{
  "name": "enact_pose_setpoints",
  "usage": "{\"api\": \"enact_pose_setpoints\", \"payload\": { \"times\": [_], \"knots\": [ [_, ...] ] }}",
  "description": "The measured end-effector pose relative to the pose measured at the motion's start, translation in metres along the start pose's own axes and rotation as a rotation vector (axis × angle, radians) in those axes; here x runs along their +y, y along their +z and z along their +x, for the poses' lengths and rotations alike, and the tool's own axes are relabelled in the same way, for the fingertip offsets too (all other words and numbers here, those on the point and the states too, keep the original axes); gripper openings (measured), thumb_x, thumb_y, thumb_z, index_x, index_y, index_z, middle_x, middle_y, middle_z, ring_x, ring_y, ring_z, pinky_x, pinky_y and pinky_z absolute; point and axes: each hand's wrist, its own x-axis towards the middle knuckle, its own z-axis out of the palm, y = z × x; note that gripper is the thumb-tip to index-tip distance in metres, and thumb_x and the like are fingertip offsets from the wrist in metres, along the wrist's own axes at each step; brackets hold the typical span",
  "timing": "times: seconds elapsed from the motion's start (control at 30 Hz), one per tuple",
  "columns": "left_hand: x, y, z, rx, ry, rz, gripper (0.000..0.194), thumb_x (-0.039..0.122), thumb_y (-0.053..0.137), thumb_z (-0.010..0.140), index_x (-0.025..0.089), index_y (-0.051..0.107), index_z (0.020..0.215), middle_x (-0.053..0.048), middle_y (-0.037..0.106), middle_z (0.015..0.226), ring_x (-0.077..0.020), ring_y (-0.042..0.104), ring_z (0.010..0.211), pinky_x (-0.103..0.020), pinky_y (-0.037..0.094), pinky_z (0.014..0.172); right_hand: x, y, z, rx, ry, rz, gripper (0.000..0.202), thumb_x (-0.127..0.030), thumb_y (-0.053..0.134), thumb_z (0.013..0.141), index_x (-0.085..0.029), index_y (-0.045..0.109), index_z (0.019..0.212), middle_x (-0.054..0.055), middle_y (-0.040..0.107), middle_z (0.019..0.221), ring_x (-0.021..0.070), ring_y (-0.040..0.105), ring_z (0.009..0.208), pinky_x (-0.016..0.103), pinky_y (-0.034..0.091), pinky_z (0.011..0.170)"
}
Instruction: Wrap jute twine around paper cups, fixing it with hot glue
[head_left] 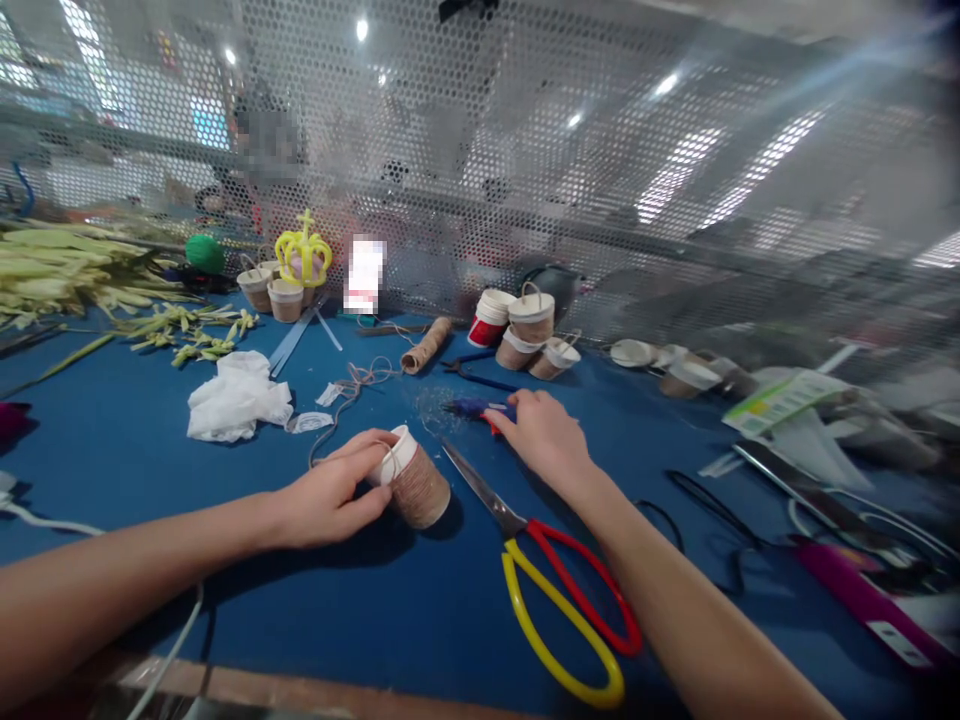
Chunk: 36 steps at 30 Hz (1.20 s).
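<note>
Our left hand (337, 497) grasped 1 cord-wrapped cup (421, 490), tilted at the tabletop (337, 620); our right hand (553, 440) gripped a blue glue gun (472, 407). We judged the cup light, crushable, best held near its rim (406, 434).

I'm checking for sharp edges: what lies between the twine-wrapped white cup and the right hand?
The head view shows the metal blades of red-and-yellow-handled scissors between cup and hand.

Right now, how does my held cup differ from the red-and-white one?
The twine-wrapped cup has a brown body; the red-and-white cup, a partly red one.
The twine-wrapped cup tilts in your left hand; the red-and-white cup sits unheld near the mesh.
Both have white rims.
</note>
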Motion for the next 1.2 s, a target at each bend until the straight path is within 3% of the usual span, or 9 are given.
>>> {"api": "enact_pose_setpoints", "payload": {
  "times": [0.1,0.17,0.27,0.37,0.5,0.77,0.93,1.2],
  "knots": [
    [-0.002,0.001,-0.001,0.004,0.024,0.015,0.015,0.014,0.04,0.08,0.014,0.048,0.093,-0.012,0.045,0.116,-0.0205,0.041,0.112,-0.033,0.035,0.098,-0.044,-0.012,-0.021,-0.101,-0.269,0.088,0.02,-0.036,0.055,0.077,-0.02,0.06,0.087,0.004,0.059,0.096,0.016,0.054,0.09,0.026,0.04,0.08],
    [-0.004,0.002,-0.001,0.014,0.04,0.046,0.017,0.016,0.04,0.082,0.014,0.048,0.096,-0.011,0.047,0.113,-0.0207,0.042,0.111,-0.034,0.035,0.097,-0.072,-0.014,-0.034,-0.241,-0.587,0.206,0.02,-0.035,0.057,0.076,-0.018,0.06,0.086,0.005,0.058,0.099,0.0152,0.052,0.094,0.025,0.039,0.082],
    [-0.008,0.003,-0.002,0.02,0.057,0.079,0.016,0.018,0.039,0.083,0.014,0.05,0.094,-0.009,0.053,0.102,-0.0208,0.044,0.107,-0.034,0.037,0.094,-0.099,-0.01,-0.041,-0.31,-0.721,0.074,0.024,-0.035,0.065,0.066,-0.013,0.059,0.075,0.009,0.057,0.09,0.0198,0.052,0.086,0.029,0.041,0.073],
    [-0.009,0.003,-0.002,0.027,0.05,0.064,0.021,0.018,0.04,0.083,0.014,0.049,0.101,-0.01,0.052,0.108,-0.021,0.044,0.106,-0.035,0.037,0.094,-0.104,-0.005,-0.038,-0.35,-0.695,0.008,0.011,-0.024,0.061,0.069,-0.014,0.057,0.069,0.006,0.058,0.075,0.0163,0.052,0.07,0.027,0.04,0.061],
    [-0.007,0.002,-0.001,0.018,0.038,0.002,0.02,0.02,0.04,0.083,0.014,0.048,0.101,-0.009,0.052,0.106,-0.0195,0.047,0.099,-0.033,0.039,0.09,-0.097,-0.004,-0.033,-0.322,-0.612,0.201,0.006,-0.012,0.053,0.072,-0.015,0.057,0.07,0.005,0.061,0.079,0.0147,0.054,0.074,0.027,0.04,0.068],
    [-0.003,-0.001,-0.001,-0.015,-0.129,-0.252,0.026,0.029,0.04,0.083,0.01,0.049,0.098,-0.007,0.054,0.092,-0.0188,0.051,0.085,-0.032,0.043,0.079,-0.07,-0.011,-0.036,-0.163,-0.373,0.642,0.01,-0.024,0.055,0.076,-0.015,0.056,0.073,-0.001,0.056,0.067,0.0107,0.051,0.062,0.023,0.041,0.058],
    [0.002,-0.005,-0.002,-0.049,-0.201,-0.387,0.027,0.029,0.042,0.082,0.01,0.049,0.101,-0.005,0.055,0.091,-0.0173,0.051,0.081,-0.031,0.043,0.077,-0.057,-0.015,-0.047,-0.164,-0.264,0.741,0.012,-0.028,0.057,0.074,-0.016,0.056,0.073,-0.001,0.056,0.067,0.0101,0.05,0.06,0.023,0.041,0.056],
    [0.011,-0.008,-0.003,-0.085,-0.199,-0.377,0.026,0.028,0.042,0.082,0.009,0.052,0.097,-0.004,0.055,0.082,-0.0147,0.05,0.074,-0.026,0.043,0.07,-0.05,-0.012,-0.061,-0.144,-0.198,0.788,0.014,-0.03,0.059,0.074,-0.017,0.055,0.071,-0.001,0.056,0.066,0.0102,0.05,0.059,0.024,0.042,0.058]
  ]
}}
